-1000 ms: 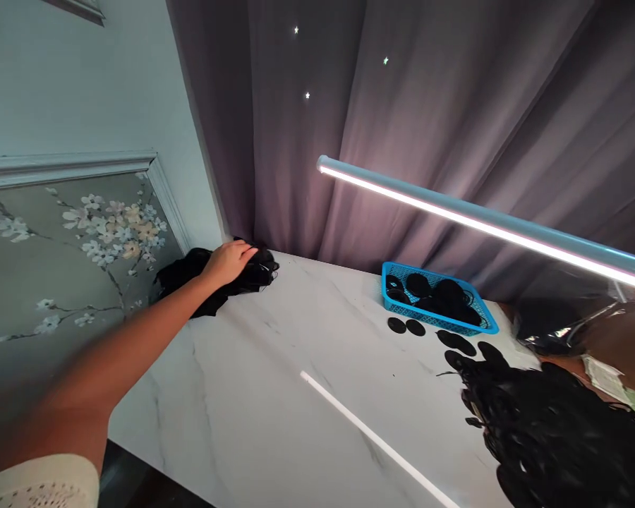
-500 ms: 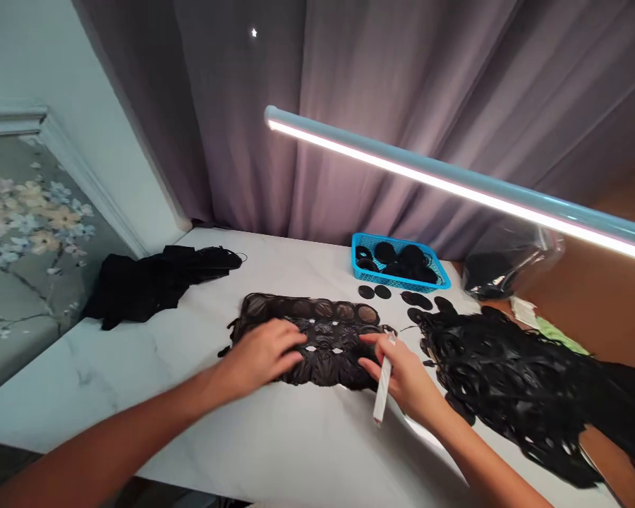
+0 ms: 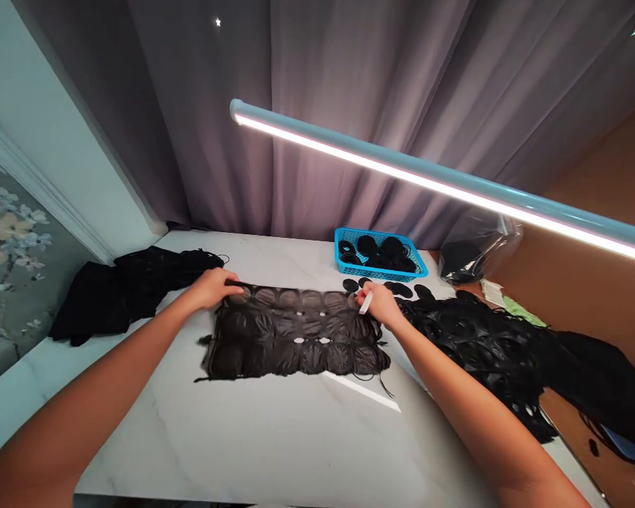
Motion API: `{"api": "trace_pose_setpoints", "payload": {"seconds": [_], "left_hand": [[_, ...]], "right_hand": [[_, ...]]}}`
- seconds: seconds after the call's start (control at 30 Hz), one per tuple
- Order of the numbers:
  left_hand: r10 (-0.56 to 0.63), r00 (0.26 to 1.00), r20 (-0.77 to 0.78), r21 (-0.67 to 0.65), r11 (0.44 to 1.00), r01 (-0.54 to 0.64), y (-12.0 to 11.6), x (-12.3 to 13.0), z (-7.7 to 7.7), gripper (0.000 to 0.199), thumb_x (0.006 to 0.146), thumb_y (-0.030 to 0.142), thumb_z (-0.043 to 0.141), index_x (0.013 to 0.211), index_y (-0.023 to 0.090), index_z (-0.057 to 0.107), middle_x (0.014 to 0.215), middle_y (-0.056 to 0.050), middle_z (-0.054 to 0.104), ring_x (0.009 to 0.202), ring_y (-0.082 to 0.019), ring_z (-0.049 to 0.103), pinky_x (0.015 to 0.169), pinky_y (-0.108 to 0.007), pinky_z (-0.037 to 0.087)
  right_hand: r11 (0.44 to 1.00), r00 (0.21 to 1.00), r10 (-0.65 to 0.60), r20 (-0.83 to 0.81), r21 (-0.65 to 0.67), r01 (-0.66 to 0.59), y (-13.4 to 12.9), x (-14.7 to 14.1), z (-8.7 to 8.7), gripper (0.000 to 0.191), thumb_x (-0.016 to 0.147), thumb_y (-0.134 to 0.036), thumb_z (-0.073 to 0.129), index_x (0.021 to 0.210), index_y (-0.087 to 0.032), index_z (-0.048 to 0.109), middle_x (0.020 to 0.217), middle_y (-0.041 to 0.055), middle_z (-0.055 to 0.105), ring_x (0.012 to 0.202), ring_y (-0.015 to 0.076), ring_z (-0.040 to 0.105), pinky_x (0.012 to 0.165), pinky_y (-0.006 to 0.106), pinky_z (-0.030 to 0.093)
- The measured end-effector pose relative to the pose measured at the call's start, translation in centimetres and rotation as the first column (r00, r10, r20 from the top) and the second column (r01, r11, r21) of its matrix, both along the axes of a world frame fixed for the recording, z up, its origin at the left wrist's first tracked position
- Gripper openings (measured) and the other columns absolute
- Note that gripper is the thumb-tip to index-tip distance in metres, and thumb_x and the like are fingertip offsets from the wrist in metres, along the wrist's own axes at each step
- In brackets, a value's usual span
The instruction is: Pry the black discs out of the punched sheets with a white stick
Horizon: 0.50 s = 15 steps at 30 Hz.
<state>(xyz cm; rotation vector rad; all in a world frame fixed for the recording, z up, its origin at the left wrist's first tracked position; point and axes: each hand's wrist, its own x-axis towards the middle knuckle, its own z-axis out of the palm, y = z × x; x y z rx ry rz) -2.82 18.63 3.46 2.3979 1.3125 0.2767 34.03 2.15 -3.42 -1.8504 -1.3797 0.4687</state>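
The person's left hand pinches the far left corner of a black cloth with rows of round pockets. The right hand grips a white stick, its fingertips at the cloth's far right corner. The cloth spreads between the hands and nearer the person, on a white table. Beyond the right hand sits a blue basket. A black bundle lies left of the left hand, a dark heap right of the right.
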Motion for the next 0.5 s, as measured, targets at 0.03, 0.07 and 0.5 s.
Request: {"api": "trace_pose_setpoints", "payload": {"seconds": [0.03, 0.07, 0.5], "left_hand": [[0.006, 0.999, 0.033, 0.019, 1.000, -0.007, -0.1, -0.1, 1.2, 0.030, 0.069, 0.051, 0.069, 0.071, 0.021, 0.069, 0.071, -0.001, 0.068, 0.070, -0.021, 0.063, 0.066, -0.029, 0.046], [0.011, 0.997, 0.070, 0.040, 0.999, -0.014, -0.4, -0.3, 2.4, 0.032, 0.072, 0.053, 0.066, 0.077, 0.022, 0.071, 0.079, -0.002, 0.070, 0.077, -0.022, 0.064, 0.071, -0.029, 0.047], [-0.368, 0.928, 0.048, -0.001, 0.930, 0.369, -10.1, -6.0, -0.7, 0.031, 0.092, 0.033, 0.044, 0.102, 0.035, 0.074, 0.103, 0.000, 0.068, 0.092, -0.020, 0.063, 0.080, -0.030, 0.051]], "right_hand": [[1.000, 1.000, -0.012, -0.022, 0.028, 0.013, -0.3, 0.6, 1.0, 0.030, 0.071, -0.026, 0.060, 0.060, -0.024, 0.032, 0.073, 0.0043, 0.065, 0.062, 0.0152, 0.055, 0.060, 0.027, 0.041], [0.997, 0.998, -0.020, -0.052, 0.075, 0.024, -0.8, 1.2, 2.2, 0.032, 0.073, -0.028, 0.060, 0.062, -0.024, 0.031, 0.078, 0.0049, 0.066, 0.064, 0.0150, 0.056, 0.061, 0.028, 0.042], [0.962, 0.963, 0.259, -0.077, 0.114, -0.250, -13.7, 0.3, 2.3, 0.033, 0.090, -0.025, 0.056, 0.067, -0.023, 0.033, 0.100, 0.0094, 0.067, 0.084, 0.0195, 0.064, 0.075, 0.034, 0.051]]}}
